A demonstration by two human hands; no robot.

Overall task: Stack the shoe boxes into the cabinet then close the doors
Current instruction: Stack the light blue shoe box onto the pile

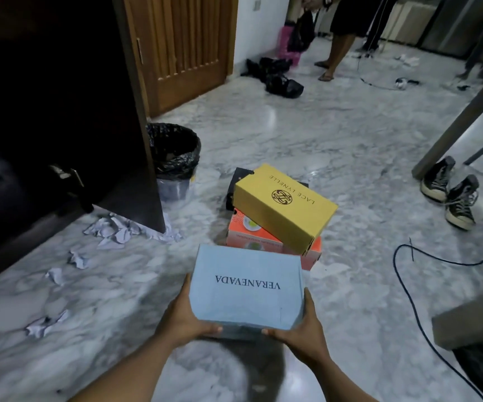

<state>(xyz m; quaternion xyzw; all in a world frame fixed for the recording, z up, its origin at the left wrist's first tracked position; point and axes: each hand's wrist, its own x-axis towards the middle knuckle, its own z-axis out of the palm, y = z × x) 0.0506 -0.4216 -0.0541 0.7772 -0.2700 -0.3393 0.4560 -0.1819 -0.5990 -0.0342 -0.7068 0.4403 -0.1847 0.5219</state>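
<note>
the left hand (182,317) and the right hand (302,329) were clamped on the near corners of the light blue shoe box (247,288), held above the marble floor (336,134). just behind it, a yellow box (283,207) lay tilted on an orange box (251,236). the dark cabinet (60,111) stood open on the left, near a bin (175,158).

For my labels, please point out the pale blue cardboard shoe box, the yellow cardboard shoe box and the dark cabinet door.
Pale blue cardboard shoe box (247,288): head view, lid centre.
Yellow cardboard shoe box (282,196): head view, lid, on logo.
Dark cabinet door (104,111): head view, panel above handle.
</note>
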